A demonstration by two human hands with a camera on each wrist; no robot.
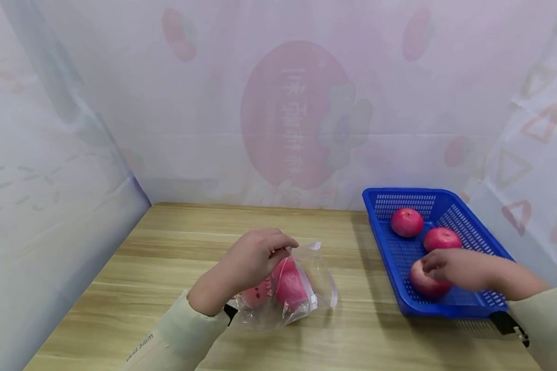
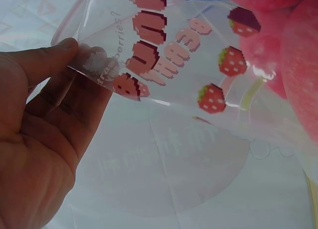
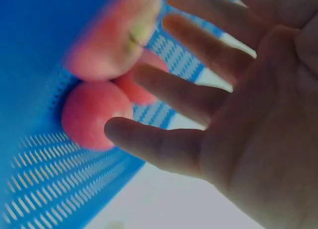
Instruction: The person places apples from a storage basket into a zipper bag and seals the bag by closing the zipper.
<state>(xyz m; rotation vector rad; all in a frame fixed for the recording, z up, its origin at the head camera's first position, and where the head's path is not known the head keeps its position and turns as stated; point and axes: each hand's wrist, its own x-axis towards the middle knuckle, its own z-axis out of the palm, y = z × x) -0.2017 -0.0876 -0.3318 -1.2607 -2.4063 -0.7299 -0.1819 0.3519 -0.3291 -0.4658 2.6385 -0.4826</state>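
My left hand (image 1: pixel 255 257) pinches the edge of a clear zip bag (image 1: pixel 324 281) lying on the table. Red apples (image 1: pixel 291 289) show through its plastic. In the left wrist view, thumb and fingers (image 2: pixel 64 50) grip a corner of the bag, which bears printed strawberries and pink letters. At the right, my right hand (image 1: pixel 469 268) reaches into a blue plastic basket (image 1: pixel 390 270), its fingertips at the nearest apple (image 1: pixel 424 285). The right wrist view shows these fingers (image 3: pixel 184 92) spread and nearly straight beside the apples.
Two more apples, one at the back (image 1: pixel 407 222) and another in the middle (image 1: pixel 442 238), sit in the basket. The wooden table (image 1: pixel 204 226) is bounded by a pale printed cloth (image 1: pixel 204 129) at the back and sides.
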